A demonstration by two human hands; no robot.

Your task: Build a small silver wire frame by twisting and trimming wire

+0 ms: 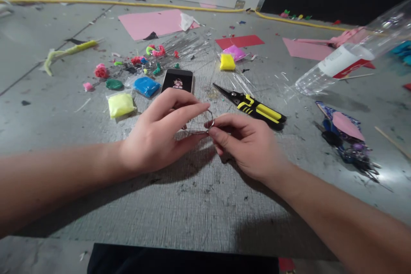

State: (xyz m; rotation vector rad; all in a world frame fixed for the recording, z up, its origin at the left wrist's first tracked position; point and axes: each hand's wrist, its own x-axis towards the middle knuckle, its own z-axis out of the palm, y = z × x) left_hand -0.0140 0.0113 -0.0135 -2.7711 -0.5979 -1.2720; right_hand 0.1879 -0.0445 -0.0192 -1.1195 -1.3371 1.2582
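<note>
A thin loop of wire (212, 120) is held between my two hands over the grey table (154, 214). My left hand (163, 128) grips it from the left, thumb below and forefinger above, the other fingers mostly hidden behind. With thumb and forefinger pinched, my right hand (247, 143) holds the wire at its lower right side. Just beyond my right hand lie black and yellow pliers (257, 108), pointing up and left. A phone (178, 80) with a lit picture on its dark screen lies behind my left hand.
Packets of yellow (120, 105) and blue clay (146, 87) lie left of the phone, near small clay flowers (101, 71). A clear plastic bottle (340, 64) leans in at right. Pink paper (150, 24) and a yellow cable (128, 3) lie farther back.
</note>
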